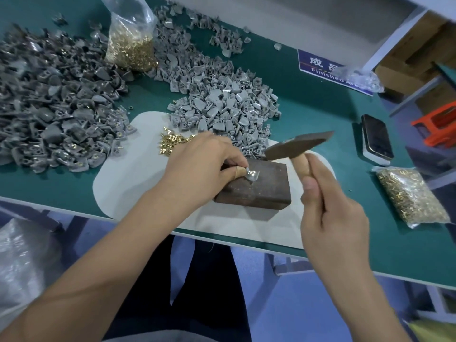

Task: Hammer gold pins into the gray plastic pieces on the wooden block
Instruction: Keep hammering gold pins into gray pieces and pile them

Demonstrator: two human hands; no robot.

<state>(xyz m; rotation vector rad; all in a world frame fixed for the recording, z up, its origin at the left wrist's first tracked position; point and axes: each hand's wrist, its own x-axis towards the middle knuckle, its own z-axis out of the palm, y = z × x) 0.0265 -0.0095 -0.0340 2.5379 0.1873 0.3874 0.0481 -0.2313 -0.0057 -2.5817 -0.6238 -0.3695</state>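
**Holding the pin steady under a raised hammer**

Pinching one gray plastic piece (251,174) against the top of the wooden block (256,188), our left hand (204,169) is closed on it, thumb and forefinger touching its left edge. A gold pin (252,172) stands in it, glinting. The piece looks small, pale and curved, lying flat near the block's far left corner. Our right hand (330,208) is wrapped tight around the hammer (298,145), whose dark head hangs above and to the right of the block, long axis pointing down-left toward the pin. We judge the strike must fall just beside our left fingertips (240,169).
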